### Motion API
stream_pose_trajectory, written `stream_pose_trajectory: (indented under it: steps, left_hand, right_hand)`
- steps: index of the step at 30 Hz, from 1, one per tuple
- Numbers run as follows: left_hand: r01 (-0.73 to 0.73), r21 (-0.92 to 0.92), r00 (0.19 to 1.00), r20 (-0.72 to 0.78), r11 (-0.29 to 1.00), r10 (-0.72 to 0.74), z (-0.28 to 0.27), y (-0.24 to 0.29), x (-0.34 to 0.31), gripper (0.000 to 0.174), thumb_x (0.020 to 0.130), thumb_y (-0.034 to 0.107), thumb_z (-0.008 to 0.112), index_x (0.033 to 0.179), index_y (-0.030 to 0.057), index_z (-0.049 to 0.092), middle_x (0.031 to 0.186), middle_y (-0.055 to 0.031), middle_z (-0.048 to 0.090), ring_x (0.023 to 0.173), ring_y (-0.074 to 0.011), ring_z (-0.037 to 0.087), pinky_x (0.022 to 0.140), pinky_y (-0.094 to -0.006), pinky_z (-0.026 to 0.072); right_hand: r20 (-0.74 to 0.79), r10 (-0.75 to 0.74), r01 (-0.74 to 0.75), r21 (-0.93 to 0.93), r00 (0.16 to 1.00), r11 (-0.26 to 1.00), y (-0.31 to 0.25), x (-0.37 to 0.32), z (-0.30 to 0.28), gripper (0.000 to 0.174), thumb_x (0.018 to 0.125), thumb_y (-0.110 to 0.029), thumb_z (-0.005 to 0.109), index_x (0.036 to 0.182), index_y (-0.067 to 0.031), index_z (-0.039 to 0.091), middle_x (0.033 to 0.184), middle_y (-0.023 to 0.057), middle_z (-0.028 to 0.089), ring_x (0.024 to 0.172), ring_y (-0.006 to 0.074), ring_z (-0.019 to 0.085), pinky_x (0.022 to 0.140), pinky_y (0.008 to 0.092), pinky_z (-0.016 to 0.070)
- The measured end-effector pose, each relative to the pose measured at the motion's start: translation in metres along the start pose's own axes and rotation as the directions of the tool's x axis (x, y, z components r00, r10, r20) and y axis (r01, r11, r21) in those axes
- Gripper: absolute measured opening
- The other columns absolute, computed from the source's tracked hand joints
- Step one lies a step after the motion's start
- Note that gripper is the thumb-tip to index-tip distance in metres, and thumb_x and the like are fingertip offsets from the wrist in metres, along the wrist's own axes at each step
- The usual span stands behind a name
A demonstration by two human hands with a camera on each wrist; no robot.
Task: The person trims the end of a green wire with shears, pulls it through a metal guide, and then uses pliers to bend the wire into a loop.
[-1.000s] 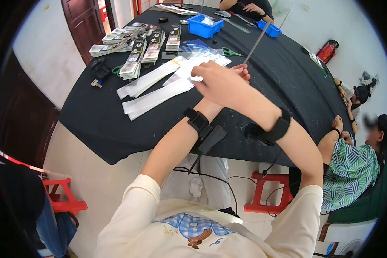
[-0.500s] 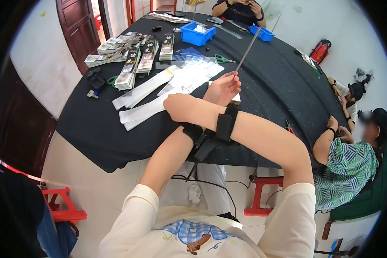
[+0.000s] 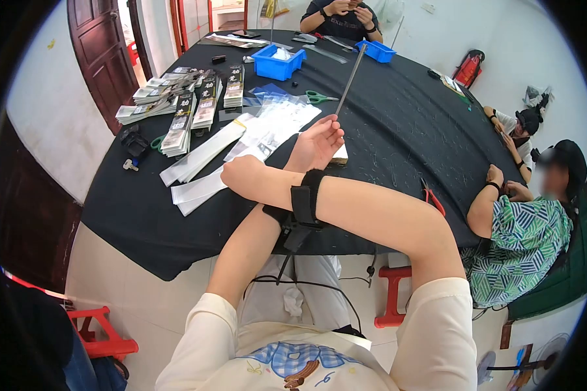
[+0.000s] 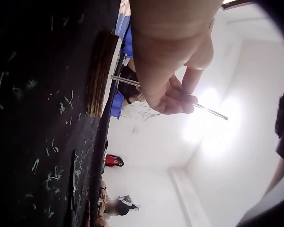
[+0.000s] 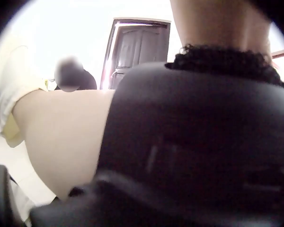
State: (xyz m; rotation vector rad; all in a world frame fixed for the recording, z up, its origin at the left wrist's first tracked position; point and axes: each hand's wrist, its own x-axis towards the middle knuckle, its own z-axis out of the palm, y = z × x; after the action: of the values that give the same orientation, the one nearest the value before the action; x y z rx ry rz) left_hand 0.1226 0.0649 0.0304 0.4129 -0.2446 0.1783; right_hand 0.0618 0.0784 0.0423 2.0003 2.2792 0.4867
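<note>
The thin rod (image 3: 349, 78) looks like bare grey metal, smooth with a dull shine. The desk (image 3: 398, 124) is covered in matt black cloth flecked with pale lint and clippings, and on it lie glossy clear plastic sleeves (image 3: 280, 117), flat white strips (image 3: 199, 156) that look like paper, and smooth blue plastic bins (image 3: 270, 70). The door (image 3: 101, 52) is dark varnished wood.

Small packing workshop. Big round table (image 3: 398, 130) under black cloth, loaded with stacks of printed packets (image 3: 176, 130), clear sleeves (image 3: 274, 120), blue bins (image 3: 277, 63), scissors (image 3: 319, 98). Several workers (image 3: 531, 234) seated round it. Red stools (image 3: 394, 293), wooden door (image 3: 101, 58).
</note>
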Motion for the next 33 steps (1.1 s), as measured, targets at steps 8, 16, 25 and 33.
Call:
stream_pose_trajectory:
  steps: [8, 16, 25, 33]
  left_hand:
    - [0.005, -0.006, 1.0, -0.017, 1.0, -0.005, 0.003, 0.001, -0.001, 0.016, 0.086, 0.008, 0.048, 0.101, 0.0025, 0.047, 0.084, -0.0054, 0.052, 0.081, -0.017, 0.052, 0.074, -0.0286, 0.045]
    - [-0.004, -0.007, 1.0, 0.015, 1.0, 0.004, -0.001, 0.0, 0.001, 0.016, 0.085, 0.008, 0.049, 0.1, 0.004, 0.05, 0.084, -0.0042, 0.053, 0.081, -0.0153, 0.053, 0.074, -0.027, 0.0447]
    - [-0.027, 0.0, 1.0, -0.013, 1.0, 0.027, 0.0, -0.002, 0.0, 0.016, 0.085, 0.008, 0.049, 0.101, 0.0034, 0.05, 0.083, -0.0041, 0.053, 0.081, -0.0149, 0.053, 0.073, -0.0271, 0.0449]
    - [-0.091, 0.004, 0.996, -0.007, 0.996, 0.091, 0.005, -0.004, -0.004, 0.017, 0.085, 0.012, 0.051, 0.1, 0.0026, 0.051, 0.085, -0.0053, 0.055, 0.084, -0.0165, 0.053, 0.074, -0.0291, 0.0453]
  right_hand:
    - [-0.055, 0.114, -0.108, 0.099, 0.992, 0.989, 0.005, 0.002, -0.016, 0.006, 0.063, -0.003, 0.061, 0.068, 0.0, 0.059, 0.065, 0.0116, 0.062, 0.063, 0.0238, 0.064, 0.052, 0.0306, 0.0509]
    - [-0.071, 0.158, -0.135, 0.258, 0.985, 0.957, 0.004, -0.005, -0.031, 0.011, 0.06, 0.002, 0.063, 0.07, 0.0026, 0.058, 0.069, 0.0168, 0.061, 0.071, 0.0296, 0.063, 0.058, 0.0327, 0.0518]
    - [0.065, 0.199, -0.209, 0.275, 0.978, 0.939, 0.007, -0.005, -0.034, 0.006, 0.069, -0.003, 0.06, 0.075, -0.0009, 0.06, 0.074, 0.0175, 0.062, 0.071, 0.0323, 0.062, 0.061, 0.0383, 0.0505]
    - [-0.103, 0.59, 0.092, 0.995, 0.801, 0.049, 0.029, -0.094, -0.162, 0.021, 0.079, -0.009, 0.052, 0.095, 0.0022, 0.058, 0.082, 0.0075, 0.062, 0.074, 0.0141, 0.06, 0.065, 0.0261, 0.0501]
